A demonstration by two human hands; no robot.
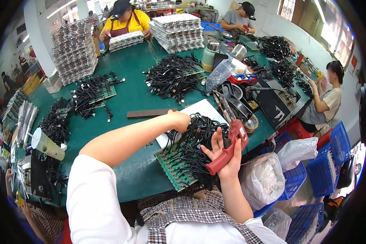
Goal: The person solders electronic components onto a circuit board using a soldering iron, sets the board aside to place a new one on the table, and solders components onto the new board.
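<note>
In my right hand [227,159] lies a red pistol-grip soldering gun [234,142], its metal front end pointing up and away toward the tools. Some of this hand's fingers stand apart from the handle, while the thumb side bears against it. My left hand [179,120] is bent over the far edge of a heap of black cables [197,138]; its fingers are mostly hidden, so what they grip does not show. Under the cables is a green circuit board panel [173,168], tilted near the table's front edge. A white sheet [207,109] lies partly beneath the heap.
Beyond my left forearm lies a dark flat bar [150,113]. More cable bundles [173,77] rest on the green table [126,99]. A soldering station [278,99] and a flask [210,55] stand right. A cup [46,144] is at left. Co-workers sit around; blue crates [295,181] stand right.
</note>
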